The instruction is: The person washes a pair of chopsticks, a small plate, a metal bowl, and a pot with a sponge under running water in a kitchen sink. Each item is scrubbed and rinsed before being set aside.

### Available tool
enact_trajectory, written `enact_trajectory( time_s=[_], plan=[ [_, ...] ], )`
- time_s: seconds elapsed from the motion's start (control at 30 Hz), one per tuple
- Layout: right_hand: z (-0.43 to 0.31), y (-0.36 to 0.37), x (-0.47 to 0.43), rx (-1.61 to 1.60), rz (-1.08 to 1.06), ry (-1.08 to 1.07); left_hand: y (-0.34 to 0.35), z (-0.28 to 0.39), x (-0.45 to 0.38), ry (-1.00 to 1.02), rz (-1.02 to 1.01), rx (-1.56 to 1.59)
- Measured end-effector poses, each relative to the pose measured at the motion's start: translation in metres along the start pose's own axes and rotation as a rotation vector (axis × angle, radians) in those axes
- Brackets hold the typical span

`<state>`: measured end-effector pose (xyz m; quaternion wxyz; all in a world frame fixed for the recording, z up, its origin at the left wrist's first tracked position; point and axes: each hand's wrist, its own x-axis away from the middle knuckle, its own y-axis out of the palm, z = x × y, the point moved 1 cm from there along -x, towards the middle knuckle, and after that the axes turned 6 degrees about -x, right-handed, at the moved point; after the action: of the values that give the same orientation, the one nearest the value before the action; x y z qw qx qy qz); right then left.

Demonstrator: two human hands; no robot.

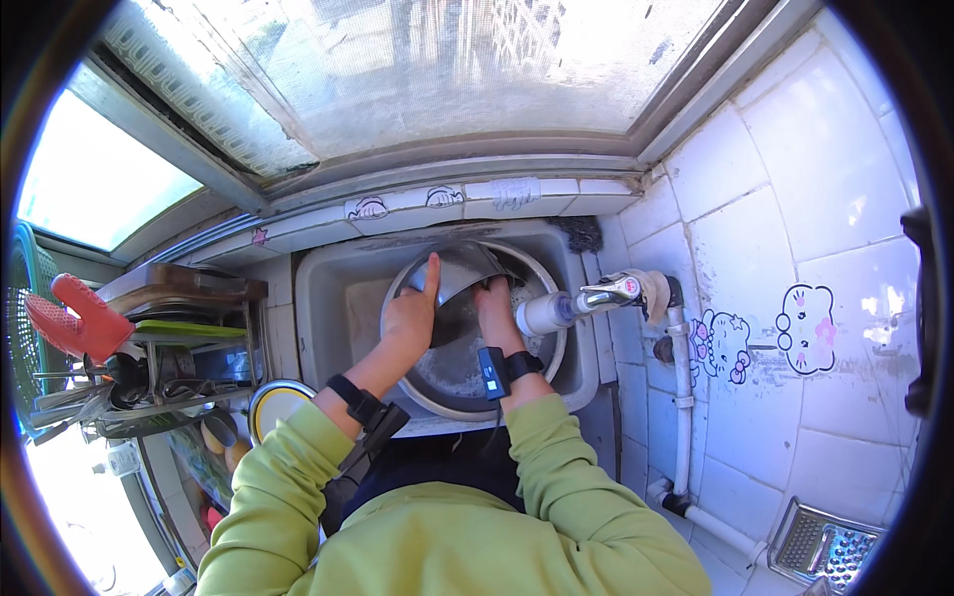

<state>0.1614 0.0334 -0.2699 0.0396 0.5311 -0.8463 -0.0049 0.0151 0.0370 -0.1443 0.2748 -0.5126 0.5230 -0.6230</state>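
Observation:
A steel pot (pixel 463 272) is tilted on its side over a round metal basin (pixel 557 350), its mouth turned towards me. My left hand (pixel 411 316) grips the pot's left side, with the index finger stretched along the outer wall. My right hand (pixel 493 302) reaches into the pot's mouth. Its fingers are hidden there, so I cannot tell whether they hold anything. Soapy water (pixel 462 376) with patches of foam lies in the basin, which sits inside a grey sink (pixel 335 276).
A faucet (pixel 611 293) with a white filter nozzle (pixel 544 314) juts in close beside my right hand. A dark scouring pad (pixel 581 235) lies at the sink's back right corner. Left stands a dish rack (pixel 250 335) with a red oven mitt (pixel 82 320). A metal grater (pixel 823 547) is at lower right.

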Motion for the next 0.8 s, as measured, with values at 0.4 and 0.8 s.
enact_trajectory(
  time_s=[0.4,0.8],
  plan=[
    [-0.005,0.082,0.058,-1.136,-0.042,0.549,-0.002,-0.006,0.004,-0.019,-0.062,0.027],
    [0.037,-0.027,0.033,0.6,-0.314,-0.122,-0.008,-0.003,0.0,-0.045,-0.138,0.048]
  ],
)
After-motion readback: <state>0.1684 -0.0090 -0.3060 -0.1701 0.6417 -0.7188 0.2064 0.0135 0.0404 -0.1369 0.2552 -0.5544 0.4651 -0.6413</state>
